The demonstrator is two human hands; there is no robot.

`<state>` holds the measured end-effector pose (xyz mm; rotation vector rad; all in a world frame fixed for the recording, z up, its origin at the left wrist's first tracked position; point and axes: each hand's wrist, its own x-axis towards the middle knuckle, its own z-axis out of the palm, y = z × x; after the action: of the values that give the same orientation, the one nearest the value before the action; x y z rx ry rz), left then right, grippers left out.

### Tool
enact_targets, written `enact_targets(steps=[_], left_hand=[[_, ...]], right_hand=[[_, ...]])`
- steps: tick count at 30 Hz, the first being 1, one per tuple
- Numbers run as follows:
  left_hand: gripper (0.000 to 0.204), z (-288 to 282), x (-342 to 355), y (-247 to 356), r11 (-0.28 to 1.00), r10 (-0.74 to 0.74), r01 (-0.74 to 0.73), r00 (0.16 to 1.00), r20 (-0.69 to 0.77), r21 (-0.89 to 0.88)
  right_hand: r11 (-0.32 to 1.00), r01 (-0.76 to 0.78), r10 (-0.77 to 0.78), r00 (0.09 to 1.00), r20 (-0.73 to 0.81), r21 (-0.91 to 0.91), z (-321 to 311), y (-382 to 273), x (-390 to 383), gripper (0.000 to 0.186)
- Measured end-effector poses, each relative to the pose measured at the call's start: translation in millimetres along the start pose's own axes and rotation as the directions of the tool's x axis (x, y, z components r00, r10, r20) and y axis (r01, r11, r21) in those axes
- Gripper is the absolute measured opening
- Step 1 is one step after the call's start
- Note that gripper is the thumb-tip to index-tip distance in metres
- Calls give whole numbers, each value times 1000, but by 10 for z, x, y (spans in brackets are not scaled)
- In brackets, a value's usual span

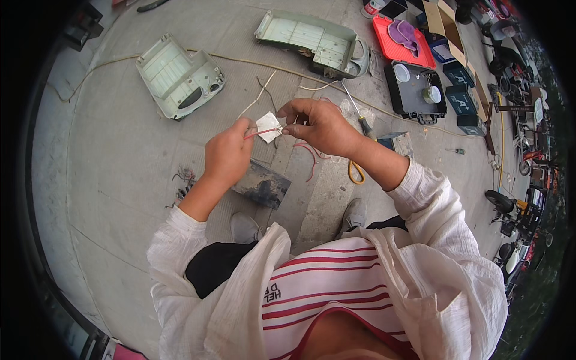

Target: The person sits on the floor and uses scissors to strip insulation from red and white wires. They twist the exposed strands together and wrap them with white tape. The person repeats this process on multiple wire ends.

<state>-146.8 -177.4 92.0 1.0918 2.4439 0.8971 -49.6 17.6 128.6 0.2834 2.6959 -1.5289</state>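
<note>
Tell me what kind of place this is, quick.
Likely an outdoor, street-side repair spot on bare concrete pavement. Opened pale green housings lie on the ground, an open tool case sits nearby, and scooters are parked at the edge. Both hands, left hand and right hand, work a red wire.

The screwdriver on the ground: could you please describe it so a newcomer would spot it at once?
Start at the long pale green housing at top centre. Just below its right end, beside the right hand, lies the screwdriver: a thin metal shaft with a dark handle, unlike the loose wires around it.
</note>
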Motion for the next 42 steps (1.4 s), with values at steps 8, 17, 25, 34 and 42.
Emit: enact_targets(steps=[8,17,25,34,42], left_hand=[[14,8,-14,-26,999,22,-23,999,-25,-32],[14,79,-33,-15,996,-64,69,994,92,-49],[19,354,-76,97,999,-34,40,985,167,-32],[21,353,-140,-27,961,-136,171,977,167,-217],[16,404,-52,-140,607,-257,402,916,309,-686]], right_hand=[[999,-15,17,999,45,-35,41,53,10,9],[982,74,-92,990,-102,-174,124,96,-14,10],[980,-23,-36,955,-294,-196,384,387,25,9],[929,-331,180,796,-578,-168,-64,1013,84,14],[981,-62,96,979,-181,183,54,532,123,18]])
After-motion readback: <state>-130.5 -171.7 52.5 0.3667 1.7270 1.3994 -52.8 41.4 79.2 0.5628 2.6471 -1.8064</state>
